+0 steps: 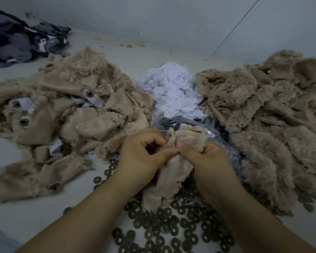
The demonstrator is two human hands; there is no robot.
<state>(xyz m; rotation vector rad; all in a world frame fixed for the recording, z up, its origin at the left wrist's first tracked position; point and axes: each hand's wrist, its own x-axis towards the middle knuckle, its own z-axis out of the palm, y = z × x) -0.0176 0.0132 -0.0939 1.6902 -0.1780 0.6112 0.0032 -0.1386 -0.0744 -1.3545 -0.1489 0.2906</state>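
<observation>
Beige scrap [171, 177] between 2 grips [142, 155] [207, 161]

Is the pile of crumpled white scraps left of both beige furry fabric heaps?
No, the white scraps lie between the left heap and the right heap.

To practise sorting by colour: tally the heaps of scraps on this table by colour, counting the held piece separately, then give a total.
Beige heaps: 2, left heap and right heap
White heap: 1
Dark grey heap: 1
Held beige piece: 1
Total: 5
</observation>
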